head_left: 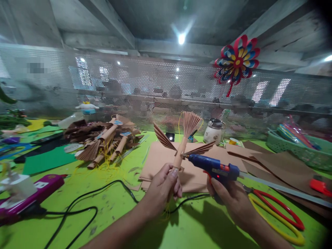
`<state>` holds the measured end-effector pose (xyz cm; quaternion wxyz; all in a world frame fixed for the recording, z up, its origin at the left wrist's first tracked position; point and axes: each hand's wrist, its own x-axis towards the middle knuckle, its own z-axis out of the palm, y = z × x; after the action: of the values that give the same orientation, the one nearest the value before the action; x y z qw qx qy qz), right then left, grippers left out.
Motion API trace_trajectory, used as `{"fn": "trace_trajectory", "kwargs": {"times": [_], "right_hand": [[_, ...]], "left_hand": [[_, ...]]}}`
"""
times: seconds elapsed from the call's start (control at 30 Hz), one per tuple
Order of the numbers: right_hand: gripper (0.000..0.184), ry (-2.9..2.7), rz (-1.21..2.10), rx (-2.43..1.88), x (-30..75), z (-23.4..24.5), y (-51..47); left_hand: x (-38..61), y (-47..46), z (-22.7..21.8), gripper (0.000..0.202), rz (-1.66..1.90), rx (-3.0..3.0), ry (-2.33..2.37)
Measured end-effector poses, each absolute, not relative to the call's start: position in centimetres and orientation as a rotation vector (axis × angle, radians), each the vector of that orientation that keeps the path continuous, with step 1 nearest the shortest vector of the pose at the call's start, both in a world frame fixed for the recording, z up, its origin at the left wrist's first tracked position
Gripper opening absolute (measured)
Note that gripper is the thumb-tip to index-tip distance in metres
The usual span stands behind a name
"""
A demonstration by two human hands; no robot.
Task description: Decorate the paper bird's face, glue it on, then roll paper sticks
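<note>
My left hand (167, 181) is closed round the lower end of a brown paper tube bird (181, 147), held upright and a little tilted. Pleated paper wings spread from both sides of the tube, and a fanned tail with yellow string tops it. In my right hand (230, 199) is a blue hot glue gun (216, 166) with a red light lit on its body. Its nozzle points left, at or very near the tube where the right wing joins. A clear glue stick (252, 180) sticks out of the gun's back. My fingers partly hide the tube's bottom end.
Brown paper sheets (153, 166) lie behind my hands. Red and yellow handled scissors (278, 212) rest at right, near a green basket (285, 145). Similar paper birds (107, 138) are piled at left. A black cord (103, 185) runs from the purple power strip (46, 190). A white jar (213, 133) stands behind.
</note>
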<state>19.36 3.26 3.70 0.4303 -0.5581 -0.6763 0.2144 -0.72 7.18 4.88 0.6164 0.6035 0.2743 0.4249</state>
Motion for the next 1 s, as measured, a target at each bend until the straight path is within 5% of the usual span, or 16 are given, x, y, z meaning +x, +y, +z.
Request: {"fn": "trace_trajectory", "kwargs": {"times": [1.0], "right_hand": [[0.032,-1.554,0.667,-1.255,19.14,4.10,3.42]], "left_hand": [[-0.98,7.33,4.44,0.021,0.916,1.281,0.526]]}}
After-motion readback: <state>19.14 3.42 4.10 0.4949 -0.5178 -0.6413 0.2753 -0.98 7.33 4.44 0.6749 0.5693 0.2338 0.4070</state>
